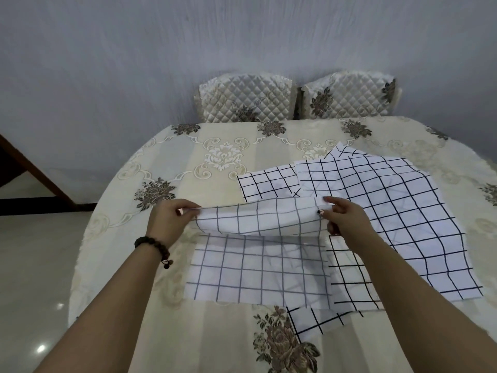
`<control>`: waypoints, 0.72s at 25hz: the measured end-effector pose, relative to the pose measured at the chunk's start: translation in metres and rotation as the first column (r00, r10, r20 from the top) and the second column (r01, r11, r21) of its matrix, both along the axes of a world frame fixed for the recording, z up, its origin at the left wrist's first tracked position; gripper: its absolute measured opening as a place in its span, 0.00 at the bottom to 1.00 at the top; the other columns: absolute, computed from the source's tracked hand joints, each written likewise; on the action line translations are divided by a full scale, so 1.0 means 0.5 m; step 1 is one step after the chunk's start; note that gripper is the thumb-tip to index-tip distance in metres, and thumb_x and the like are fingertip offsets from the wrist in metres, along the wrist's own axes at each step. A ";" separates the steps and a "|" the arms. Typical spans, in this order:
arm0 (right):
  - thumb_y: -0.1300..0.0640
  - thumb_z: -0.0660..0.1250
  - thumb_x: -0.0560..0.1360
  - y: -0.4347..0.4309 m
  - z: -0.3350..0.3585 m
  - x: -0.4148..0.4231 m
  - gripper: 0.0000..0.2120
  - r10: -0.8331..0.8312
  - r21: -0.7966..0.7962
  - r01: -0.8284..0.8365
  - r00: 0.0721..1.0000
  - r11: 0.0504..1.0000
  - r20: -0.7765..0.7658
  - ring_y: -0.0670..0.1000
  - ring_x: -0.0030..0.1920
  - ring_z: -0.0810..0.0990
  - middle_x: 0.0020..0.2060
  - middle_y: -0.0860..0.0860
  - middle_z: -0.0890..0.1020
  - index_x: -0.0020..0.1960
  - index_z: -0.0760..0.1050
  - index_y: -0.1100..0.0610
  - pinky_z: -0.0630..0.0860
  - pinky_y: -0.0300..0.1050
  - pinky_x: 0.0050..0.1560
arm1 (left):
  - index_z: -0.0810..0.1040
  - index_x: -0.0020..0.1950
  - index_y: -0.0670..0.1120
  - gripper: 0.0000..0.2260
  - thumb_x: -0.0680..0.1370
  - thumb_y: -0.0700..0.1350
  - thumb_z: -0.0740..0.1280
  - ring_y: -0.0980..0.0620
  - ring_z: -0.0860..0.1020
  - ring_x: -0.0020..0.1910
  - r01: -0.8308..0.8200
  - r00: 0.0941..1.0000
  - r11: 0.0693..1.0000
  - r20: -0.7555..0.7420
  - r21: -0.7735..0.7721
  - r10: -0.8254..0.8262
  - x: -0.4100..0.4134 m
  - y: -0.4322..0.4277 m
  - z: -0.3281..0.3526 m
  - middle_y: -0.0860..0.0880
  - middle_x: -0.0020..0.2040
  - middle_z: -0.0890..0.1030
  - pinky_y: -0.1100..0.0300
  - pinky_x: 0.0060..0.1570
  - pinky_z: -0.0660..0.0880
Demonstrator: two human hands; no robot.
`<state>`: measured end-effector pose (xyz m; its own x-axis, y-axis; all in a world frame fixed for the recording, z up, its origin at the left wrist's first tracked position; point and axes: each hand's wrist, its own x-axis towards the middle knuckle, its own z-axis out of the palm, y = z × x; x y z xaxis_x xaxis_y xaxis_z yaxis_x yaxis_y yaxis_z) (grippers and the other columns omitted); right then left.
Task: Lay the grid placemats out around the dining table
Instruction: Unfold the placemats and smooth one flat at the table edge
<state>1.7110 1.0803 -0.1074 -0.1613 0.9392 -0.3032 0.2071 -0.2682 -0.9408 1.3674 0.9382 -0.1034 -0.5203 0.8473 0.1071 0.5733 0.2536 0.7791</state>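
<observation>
A pale grey wall (188,36) fills the upper half of the view, and below it stands a round table (220,157) under a cream tablecloth woven with scrolls and brown flowers. Glossy light floor (32,265) shows at the left. At the far edge of the table two chairs stand side by side in quilted covers, the left chair (244,99) and the right chair (347,95). The grid placemats lie on the near right part of the table in a loose, overlapping pile. The largest in view is a black-grid placemat (390,211) spread at an angle toward the right rim. A second black-grid mat (266,183) pokes out from under its far left corner, and another corner (314,321) shows at the near side. How many mats lie in the pile is hard to count, as they cover one another. In front, nearest the person, lies a grey-grid placemat (255,270), its near half flat on the cloth and its far edge raised and curling over. The left hand (169,219) pinches the raised left corner between thumb and fingers. The right hand (341,214) pinches the raised right corner the same way, its forearm crossing over the black-grid mats. A dark beaded bracelet (153,244) circles the left wrist.
</observation>
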 end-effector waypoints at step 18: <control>0.65 0.71 0.71 -0.160 -0.026 0.085 0.07 0.077 0.319 -0.182 0.946 0.930 0.316 0.40 0.47 0.82 0.47 0.44 0.84 0.41 0.80 0.53 0.75 0.36 0.51 | 0.85 0.44 0.46 0.07 0.71 0.34 0.72 0.64 0.80 0.45 0.082 0.996 0.996 0.025 -0.024 -0.082 0.034 -0.131 -0.069 0.48 0.49 0.85 0.75 0.51 0.72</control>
<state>1.7534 1.0001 -0.1204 -0.2416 0.9701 -0.0226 0.4983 0.1041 -0.8608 1.3846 0.8728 -0.1378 -0.4512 0.8894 0.0732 0.5740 0.2264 0.7869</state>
